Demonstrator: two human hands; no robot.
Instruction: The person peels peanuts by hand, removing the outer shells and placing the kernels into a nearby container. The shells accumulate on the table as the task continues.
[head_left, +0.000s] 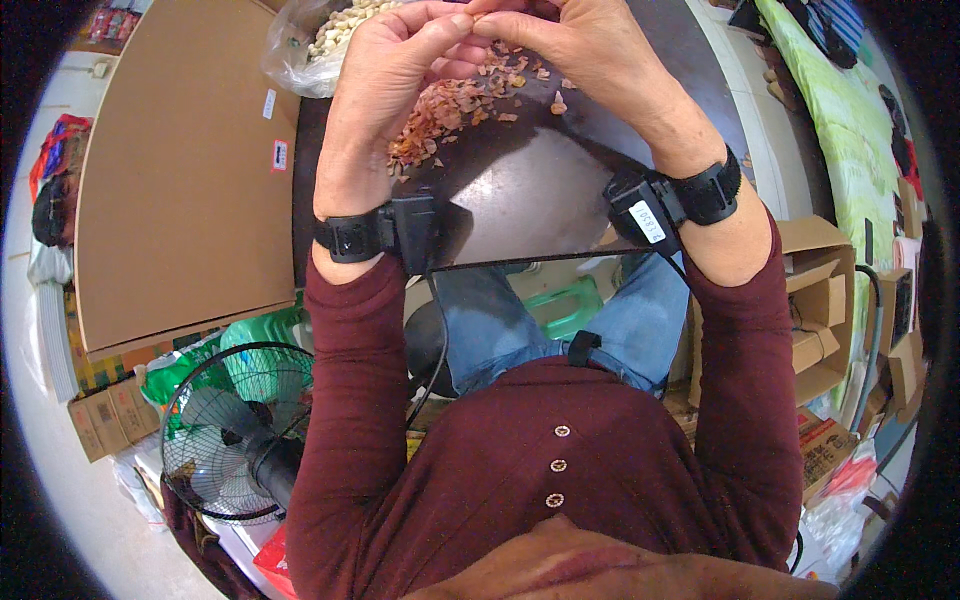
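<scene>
My left hand (416, 49) and my right hand (581, 37) meet at the top edge of the view, thumb tips touching. Between the fingertips is a small reddish piece (481, 13), mostly hidden, possibly a peanut kernel. Below the hands, a loose heap of reddish peanut skins (448, 109) lies on the dark tabletop (517, 176). One larger flake (559, 103) rests apart, under my right hand. Beyond my left wrist, a clear plastic bag (289, 56) holds many pale peeled kernels (341, 31), partly cut off by the frame.
A large brown board or carton (187, 172) borders the table on the left. Below it stands a black fan (225, 435) near green plastic bags (262, 352). Open cardboard boxes (814, 315) are at right. Cables hang from the black wrist devices (416, 232).
</scene>
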